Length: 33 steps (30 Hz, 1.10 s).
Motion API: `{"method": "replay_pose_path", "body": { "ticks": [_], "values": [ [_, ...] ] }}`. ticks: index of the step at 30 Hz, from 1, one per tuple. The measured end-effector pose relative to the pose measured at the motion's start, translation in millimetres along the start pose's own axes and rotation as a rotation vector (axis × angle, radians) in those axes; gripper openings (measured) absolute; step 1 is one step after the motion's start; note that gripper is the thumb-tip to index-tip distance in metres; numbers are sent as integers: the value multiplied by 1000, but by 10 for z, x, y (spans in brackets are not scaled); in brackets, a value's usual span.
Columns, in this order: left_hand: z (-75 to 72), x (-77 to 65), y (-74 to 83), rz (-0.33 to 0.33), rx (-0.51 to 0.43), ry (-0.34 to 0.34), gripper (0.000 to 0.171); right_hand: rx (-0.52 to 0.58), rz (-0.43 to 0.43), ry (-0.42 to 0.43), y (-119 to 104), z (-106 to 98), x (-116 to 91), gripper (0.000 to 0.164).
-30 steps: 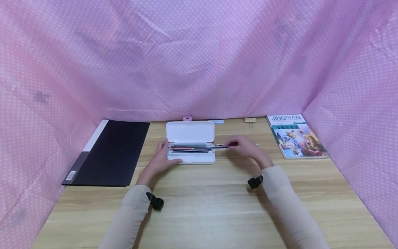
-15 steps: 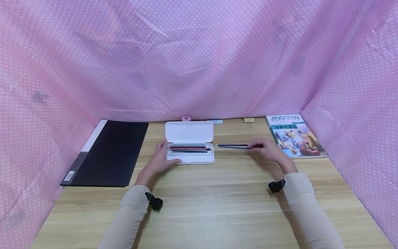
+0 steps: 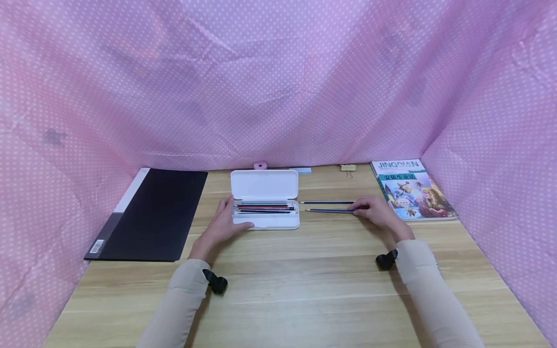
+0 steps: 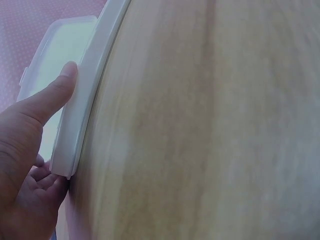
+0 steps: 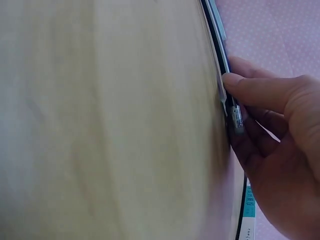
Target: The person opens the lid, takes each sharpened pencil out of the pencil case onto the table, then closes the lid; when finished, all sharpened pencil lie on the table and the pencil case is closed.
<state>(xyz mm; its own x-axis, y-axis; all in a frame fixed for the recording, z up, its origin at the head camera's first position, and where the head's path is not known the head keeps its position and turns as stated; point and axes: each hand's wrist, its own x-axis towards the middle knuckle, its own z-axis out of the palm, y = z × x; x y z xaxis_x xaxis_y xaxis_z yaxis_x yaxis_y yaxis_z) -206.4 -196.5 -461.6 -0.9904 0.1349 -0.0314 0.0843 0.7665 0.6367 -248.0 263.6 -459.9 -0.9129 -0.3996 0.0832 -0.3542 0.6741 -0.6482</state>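
Pencil case [image 3: 283,222], frame ctr, was gripped at L end by L hand [image 3: 223,224]; lower pencil [image 3: 329,210], rt of ctr, was pinched nr rt end by R hand [image 3: 376,211].

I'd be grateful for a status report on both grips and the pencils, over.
Left grip on pencil case, lid open. Right grip pinching nearer pencil by its blunt end, right of the case. Possible snag: farther pencil lying close behind it.
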Motion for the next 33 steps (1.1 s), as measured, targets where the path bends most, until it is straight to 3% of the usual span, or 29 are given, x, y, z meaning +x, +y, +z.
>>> {"method": "replay_pose_path", "body": {
  "ticks": [24,29,33],
  "values": [
    [10,7,-23,20,-5,14,115,-111,18,28,-129,53,28,17],
    [7,4,-13,11,-4,10,115,-126,18,36,-322,39,75,18],
    [9,3,-18,18,-11,14,114,-115,-41,30,-587,108,188,23]
  ]
}}
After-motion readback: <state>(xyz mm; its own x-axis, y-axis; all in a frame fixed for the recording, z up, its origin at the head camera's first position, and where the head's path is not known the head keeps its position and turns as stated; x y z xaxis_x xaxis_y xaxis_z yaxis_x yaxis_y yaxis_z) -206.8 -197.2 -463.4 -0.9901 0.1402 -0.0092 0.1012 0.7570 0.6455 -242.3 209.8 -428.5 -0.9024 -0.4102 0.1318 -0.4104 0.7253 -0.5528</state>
